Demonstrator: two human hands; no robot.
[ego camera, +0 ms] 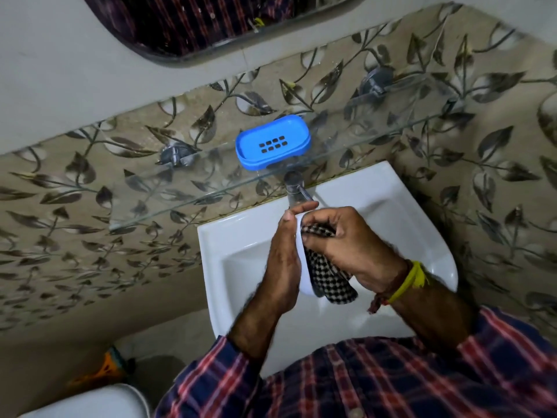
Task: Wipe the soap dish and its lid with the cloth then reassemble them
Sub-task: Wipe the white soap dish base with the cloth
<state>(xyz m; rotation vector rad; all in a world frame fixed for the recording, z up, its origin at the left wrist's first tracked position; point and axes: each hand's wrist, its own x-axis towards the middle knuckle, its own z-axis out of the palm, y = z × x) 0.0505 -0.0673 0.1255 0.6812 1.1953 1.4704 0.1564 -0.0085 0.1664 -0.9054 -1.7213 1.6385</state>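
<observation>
- The glass shelf (180,188) runs along the leaf-patterned wall, above and behind the basin.
- The blue soap dish (272,142) sits on that shelf, slotted face up, well apart from both hands and just behind the tap (297,188).
- The left hand (281,260) stands on edge over the white basin (217,254), fingers straight and together, cupping the outer side of the white lid (300,245); the fingertips reach over the lid's top end.
- The lid is upright between the two hands, only a thin white strip of it showing.
- The checked cloth (327,276) lies against the lid's inner face, its loose end hanging below the hands.
- The right hand (349,245), a yellow thread at its wrist, has its fingers curled, bunching the cloth and pressing it onto the lid.
</observation>
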